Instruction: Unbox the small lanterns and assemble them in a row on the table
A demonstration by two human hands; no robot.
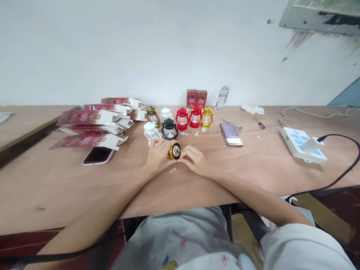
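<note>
Gold lantern (174, 151): small, glossy plastic, round, lying tipped on the desk (56, 187) at centre, clasped between both hands. Left hand (159, 154) gripped its left side; right hand (195, 159) pinched its right side. Just beyond stood more lanterns (182, 119): white, black, red, gold, bulbous with clear globes. Flat red-and-white cartons (92, 129) stacked far left; phone (98, 155) near them. White power strip (302, 144) right. Desk bare wood; wall (140, 48) plain white.
</note>
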